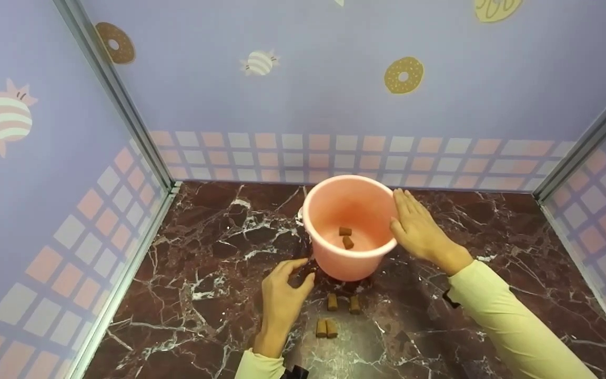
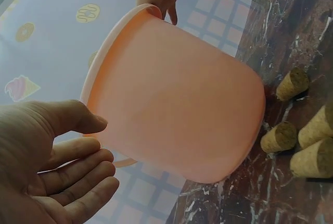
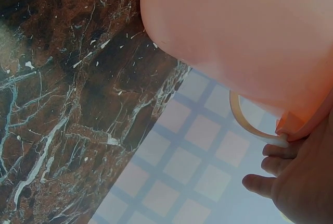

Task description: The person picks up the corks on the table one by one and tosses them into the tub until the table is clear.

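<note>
A pink plastic bucket (image 1: 346,267) stands upright on the marbled surface, with two corks (image 1: 345,231) lying on its inside bottom. My right hand (image 1: 421,231) rests against the right side of the rim, its fingers fairly straight. In the right wrist view, the bucket's pale handle (image 3: 244,120) hangs beside those fingertips. Loosely curved and holding nothing, my left hand (image 1: 282,295) is by the bucket's lower left side. Several more corks stand on the surface in front of the bucket: a spaced pair (image 1: 332,302) and, nearer me, a touching pair (image 1: 321,328).
The dark red marbled tabletop (image 1: 203,284) runs back to a purple wall (image 1: 308,100) with printed sweets and a checked band. Side panels (image 1: 13,210) in metal frames border it left and right. The bucket stands close to the back wall.
</note>
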